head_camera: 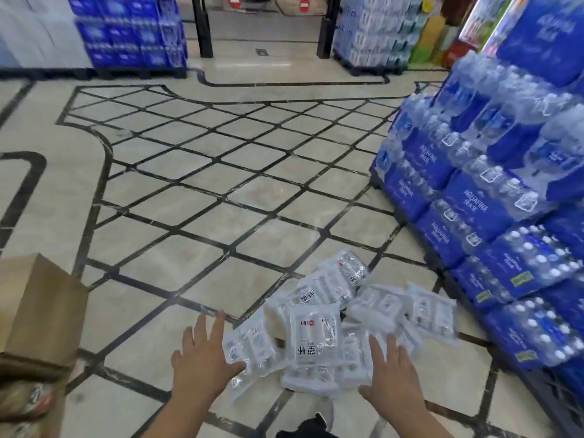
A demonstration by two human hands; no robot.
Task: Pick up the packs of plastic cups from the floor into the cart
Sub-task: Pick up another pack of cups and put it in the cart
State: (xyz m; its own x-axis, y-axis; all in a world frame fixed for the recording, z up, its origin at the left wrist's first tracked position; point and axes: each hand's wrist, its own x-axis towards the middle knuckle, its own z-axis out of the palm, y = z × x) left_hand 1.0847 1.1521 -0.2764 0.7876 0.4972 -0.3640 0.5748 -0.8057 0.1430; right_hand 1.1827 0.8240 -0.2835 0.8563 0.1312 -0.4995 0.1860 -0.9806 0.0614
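- Packs of plastic cups (316, 336): heaped on the floor (189, 216).
- Left hand (205, 355): grip spread, thumb at the heap's left edge.
- Right hand (395, 377): grip spread, fingers over the heap's right side.

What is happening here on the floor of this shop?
A person is bending over a loose pile of packs of plastic cups that lies on the tiled floor. The left hand and the right hand reach to either side of the pile with fingers spread, as if to gather it. No pack is lifted yet. Stacked cases of bottled water stand to the right, and a cardboard box to the left.
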